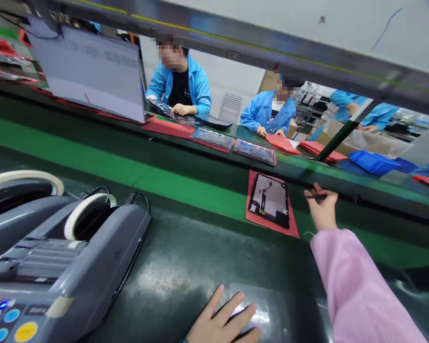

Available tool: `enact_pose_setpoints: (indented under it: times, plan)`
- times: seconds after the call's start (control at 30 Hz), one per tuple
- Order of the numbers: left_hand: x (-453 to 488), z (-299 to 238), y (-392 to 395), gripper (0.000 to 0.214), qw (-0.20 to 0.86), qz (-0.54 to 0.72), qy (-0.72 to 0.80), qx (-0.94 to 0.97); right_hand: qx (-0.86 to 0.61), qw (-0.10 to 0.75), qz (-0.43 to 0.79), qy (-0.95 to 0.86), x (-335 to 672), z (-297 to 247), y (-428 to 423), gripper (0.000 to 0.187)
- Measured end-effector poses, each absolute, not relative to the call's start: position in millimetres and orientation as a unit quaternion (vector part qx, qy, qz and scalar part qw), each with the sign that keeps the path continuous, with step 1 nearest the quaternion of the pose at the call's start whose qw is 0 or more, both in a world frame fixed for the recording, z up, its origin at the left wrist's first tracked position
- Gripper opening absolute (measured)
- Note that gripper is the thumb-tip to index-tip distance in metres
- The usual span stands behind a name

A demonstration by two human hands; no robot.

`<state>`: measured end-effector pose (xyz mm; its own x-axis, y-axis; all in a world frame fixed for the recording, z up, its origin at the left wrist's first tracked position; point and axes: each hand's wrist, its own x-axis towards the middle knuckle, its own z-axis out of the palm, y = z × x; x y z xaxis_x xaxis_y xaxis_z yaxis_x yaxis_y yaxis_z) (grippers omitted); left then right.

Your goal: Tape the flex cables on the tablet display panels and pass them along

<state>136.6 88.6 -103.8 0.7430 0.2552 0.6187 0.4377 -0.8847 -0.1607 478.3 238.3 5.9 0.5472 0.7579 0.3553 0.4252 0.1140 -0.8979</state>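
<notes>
My right hand [323, 212], in a pink sleeve, reaches over the green conveyor strip with its fingers closed around a thin dark stick-like tool [315, 196], perhaps a pen or tweezers. Just left of that hand, a flat display panel [276, 200] with a silvery back, black edges and a ribbon cable lies on a red foam sheet [250, 195]. At the bottom, my left hand [223, 321] has its fingers spread over the dark work mat. Beneath and beside its fingers is a clear plastic sheet [271, 305].
Two grey tape dispensers [117, 238] occupy the left side. Behind the green strip [171, 183], a ledge carries wrapped panels [255, 151], red sheets [284, 144] and a large grey-white board [93, 71]. Co-workers in blue [198, 83] sit beyond. A metal beam [236, 52] crosses overhead.
</notes>
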Motion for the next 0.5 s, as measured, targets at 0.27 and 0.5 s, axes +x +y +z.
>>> enact_pose_setpoints:
  times: [0.27, 0.5]
  plan:
    - [133, -84, 94, 0.023, 0.138, -0.258, -0.168, -0.941, -0.708, 0.561, 0.118, -0.412, 517, -35, 88, 0.048]
    - [143, -84, 88, 0.032, 0.059, -0.226, -0.204, -0.951, -0.725, 0.623, 0.201, -0.213, 542, -78, -54, 0.053]
